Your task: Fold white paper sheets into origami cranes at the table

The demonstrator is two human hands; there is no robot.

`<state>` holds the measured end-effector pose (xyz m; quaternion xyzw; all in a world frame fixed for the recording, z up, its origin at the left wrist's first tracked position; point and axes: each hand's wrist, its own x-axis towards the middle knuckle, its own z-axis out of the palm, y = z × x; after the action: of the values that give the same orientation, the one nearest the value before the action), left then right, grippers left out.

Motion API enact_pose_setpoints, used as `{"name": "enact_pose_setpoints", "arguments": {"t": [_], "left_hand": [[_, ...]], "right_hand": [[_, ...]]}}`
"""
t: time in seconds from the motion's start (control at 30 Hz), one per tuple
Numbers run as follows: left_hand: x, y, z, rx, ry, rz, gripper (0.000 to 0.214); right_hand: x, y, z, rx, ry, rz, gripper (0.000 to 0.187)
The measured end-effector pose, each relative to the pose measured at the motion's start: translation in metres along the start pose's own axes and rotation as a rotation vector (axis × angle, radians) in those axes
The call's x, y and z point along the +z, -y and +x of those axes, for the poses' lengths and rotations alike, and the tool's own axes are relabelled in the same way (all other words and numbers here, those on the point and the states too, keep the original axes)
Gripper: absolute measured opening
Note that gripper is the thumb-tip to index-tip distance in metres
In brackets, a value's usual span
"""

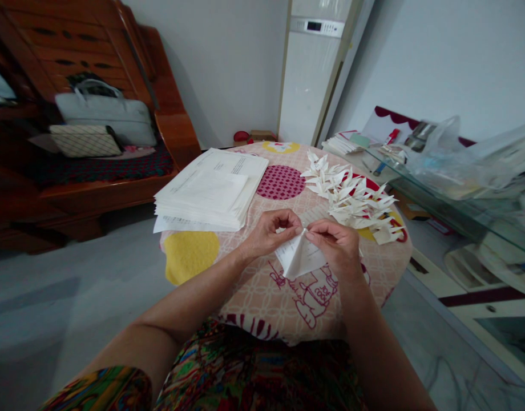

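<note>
A folded white paper piece (299,258) is held above the near part of a small round table (262,297) covered by a patterned cloth. My left hand (271,231) pinches its upper left corner with curled fingers. My right hand (336,245) grips its upper right side, fingers closed over the fold. A thick stack of white paper sheets (211,191) lies on the table's left half. A row of several folded white paper cranes (352,197) stretches along the right half, behind my right hand.
A wooden bench (95,142) with grey bags stands at the left. A tall white air conditioner (311,68) stands behind the table. A glass-topped cabinet (459,188) with plastic bags and papers runs along the right. Grey floor lies on the left.
</note>
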<state>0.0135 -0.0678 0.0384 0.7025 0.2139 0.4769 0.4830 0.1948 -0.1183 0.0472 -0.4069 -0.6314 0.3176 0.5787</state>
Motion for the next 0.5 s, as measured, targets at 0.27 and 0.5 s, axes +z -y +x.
{"name": "enact_pose_setpoints", "arguments": {"t": [0.27, 0.5], "left_hand": [[0.0003, -0.0018, -0.0009, 0.000, 0.038, 0.060, 0.027], [0.0004, -0.0054, -0.0009, 0.024, 0.016, 0.137, 0.023]], "right_hand": [[-0.0007, -0.0029, -0.0013, 0.067, 0.013, 0.041, 0.007], [0.0000, 0.0024, -0.0014, -0.005, 0.062, -0.055, 0.008]]}}
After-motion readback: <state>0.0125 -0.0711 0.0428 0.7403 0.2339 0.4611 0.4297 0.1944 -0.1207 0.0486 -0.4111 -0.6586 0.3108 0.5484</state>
